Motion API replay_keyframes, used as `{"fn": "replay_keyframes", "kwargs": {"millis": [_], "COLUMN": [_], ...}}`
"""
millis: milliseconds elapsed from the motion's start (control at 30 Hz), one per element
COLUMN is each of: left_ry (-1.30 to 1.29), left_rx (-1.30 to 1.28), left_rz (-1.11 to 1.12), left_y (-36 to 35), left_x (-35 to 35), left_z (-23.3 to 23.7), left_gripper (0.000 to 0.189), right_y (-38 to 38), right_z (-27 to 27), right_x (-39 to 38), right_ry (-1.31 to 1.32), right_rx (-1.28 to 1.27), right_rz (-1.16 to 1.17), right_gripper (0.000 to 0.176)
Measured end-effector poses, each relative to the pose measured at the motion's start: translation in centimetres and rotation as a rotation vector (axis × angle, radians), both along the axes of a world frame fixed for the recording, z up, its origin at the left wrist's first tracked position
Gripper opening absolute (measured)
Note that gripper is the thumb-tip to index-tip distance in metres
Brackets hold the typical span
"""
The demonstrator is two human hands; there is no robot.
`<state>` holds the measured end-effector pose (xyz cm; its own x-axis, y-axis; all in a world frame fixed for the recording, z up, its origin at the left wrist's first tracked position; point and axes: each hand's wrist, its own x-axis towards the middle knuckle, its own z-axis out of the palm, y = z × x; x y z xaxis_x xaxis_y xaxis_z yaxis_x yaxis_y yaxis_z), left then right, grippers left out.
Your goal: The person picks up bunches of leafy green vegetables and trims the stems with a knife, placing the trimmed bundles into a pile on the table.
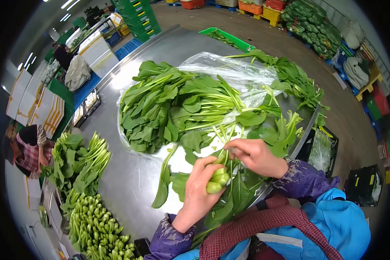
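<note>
My left hand (200, 182) is closed around a few heads of bok choy (217, 181), their rounded pale-green bases poking out between thumb and fingers. Close beside it, my right hand (256, 157) has thumb and fingertips pinched together at the thin stalks just above the bunch; what lies between the fingertips is too small to make out. Beyond both hands, a large heap of leafy greens (151, 104) rests on clear plastic wrapping (247, 78). Loose leaves (164, 177) lie around and under my hands on the metal table (125, 182).
Stacked bok choy (95, 221) lines the table's left side, with a person (30, 149) beyond it. More greens (297, 78) hang at the right edge. A green crate (227, 39) stands past the far edge, black crates (364, 184) on the floor at right.
</note>
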<state>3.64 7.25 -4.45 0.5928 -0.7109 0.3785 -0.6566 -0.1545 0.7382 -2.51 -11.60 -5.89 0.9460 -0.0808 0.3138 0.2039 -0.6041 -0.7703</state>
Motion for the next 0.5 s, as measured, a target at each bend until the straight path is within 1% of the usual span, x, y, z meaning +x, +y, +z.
{"fn": "replay_keyframes", "kwargs": {"millis": [67, 100, 167, 233, 300, 367, 400, 433, 467, 500], "left_ry": [0.17, 0.182, 0.189, 0.195, 0.18, 0.19, 0.207, 0.168, 0.17, 0.254], "left_rx": [0.022, 0.036, 0.055, 0.073, 0.011, 0.033, 0.056, 0.09, 0.087, 0.072], "left_rz": [-0.056, -0.068, -0.061, -0.051, 0.043, 0.026, 0.018, -0.044, -0.063, -0.071], "left_y": [0.1, 0.1, 0.0, 0.1, 0.1, 0.3, 0.3, 0.3, 0.4, 0.5], "left_x": [-0.1, -0.1, -0.3, -0.2, -0.1, 0.3, 0.5, 0.9, 1.1, 1.2], "left_z": [0.5, 0.6, 0.9, 0.9, 0.6, 0.8, 0.8, 0.6, 0.9, 1.4], "left_gripper": [0.034, 0.032, 0.032, 0.031, 0.03, 0.031, 0.031, 0.031, 0.031, 0.031], "right_y": [0.5, 0.7, 0.9, 0.2, -0.6, -1.3, -1.1, -0.3, 0.3, 0.2], "right_z": [-0.1, 0.0, 0.1, -1.7, -3.3, -3.9, -3.4, -2.2, -0.9, 0.3], "right_x": [0.0, 0.1, 0.2, 0.6, 0.8, 0.9, 1.0, 1.2, 1.3, 1.5], "right_ry": [-0.092, -0.092, -0.079, -0.061, -0.044, 0.009, 0.013, 0.016, 0.013, 0.137], "right_rx": [-0.19, -0.19, -0.29, -0.292, -0.298, -0.146, -0.154, 0.017, 0.188, 0.19], "right_rz": [-0.005, -0.012, -0.028, -0.075, -0.125, -0.165, -0.172, -0.054, 0.06, 0.074], "right_gripper": [0.033, 0.033, 0.036, 0.033, 0.03, 0.024, 0.024, 0.023, 0.022, 0.023]}}
